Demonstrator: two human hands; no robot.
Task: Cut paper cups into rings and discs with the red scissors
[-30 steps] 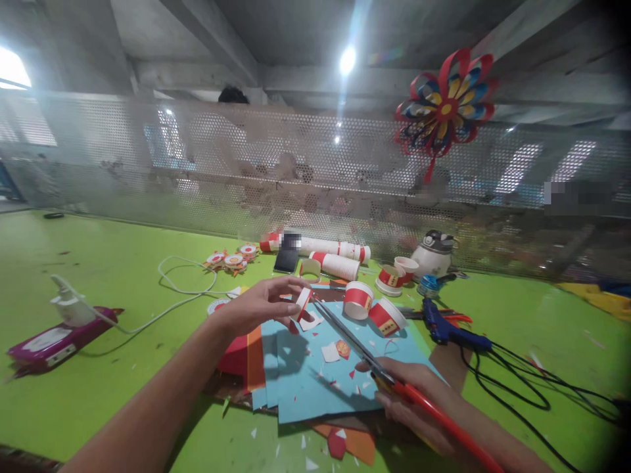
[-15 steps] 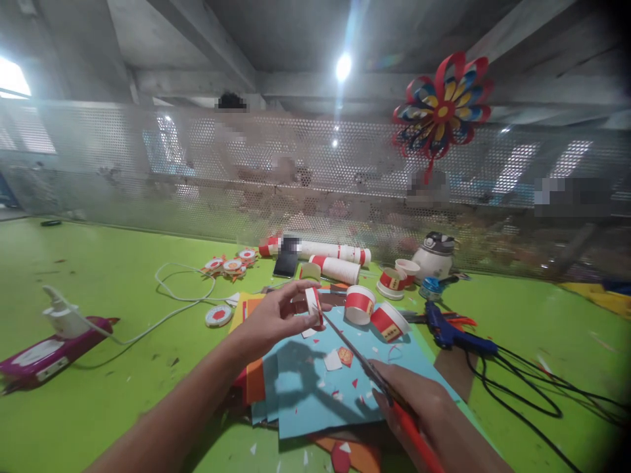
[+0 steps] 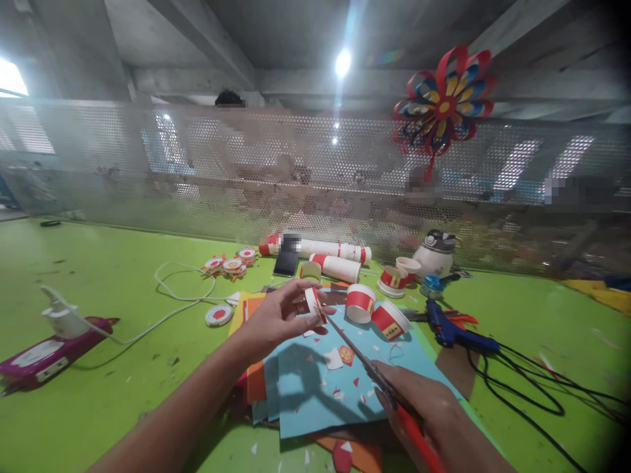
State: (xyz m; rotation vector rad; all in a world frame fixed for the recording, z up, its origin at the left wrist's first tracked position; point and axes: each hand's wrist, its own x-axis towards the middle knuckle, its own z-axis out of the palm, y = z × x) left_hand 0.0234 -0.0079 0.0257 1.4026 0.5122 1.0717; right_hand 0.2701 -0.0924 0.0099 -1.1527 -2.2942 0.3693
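- Left hand (image 3: 283,314): partly curled, thumb and fingers pinching a small red-and-white cup piece (image 3: 312,306), which is held tilted above the far part of the blue paper (image 3: 305,414).
- Right hand (image 3: 424,401): closed around the red handles of the scissors (image 3: 353,348); their blades point far and left, tips at the cup piece. Whether the tips touch it, I cannot tell.
- Beneath both hands, the blue paper bears small scraps and an orange patterned cutout (image 3: 346,355).
- Just right of the cup piece: one red-and-white cup (image 3: 360,304), with a tilted cup (image 3: 391,320) beside it.
- Farther right: a blue glue gun (image 3: 453,334).
- Left of the left hand: a round white-and-red disc (image 3: 219,315).
- Far side: a phone (image 3: 286,261) and stacked cups (image 3: 340,268) lying down.
- Far left: a purple power strip (image 3: 49,360).
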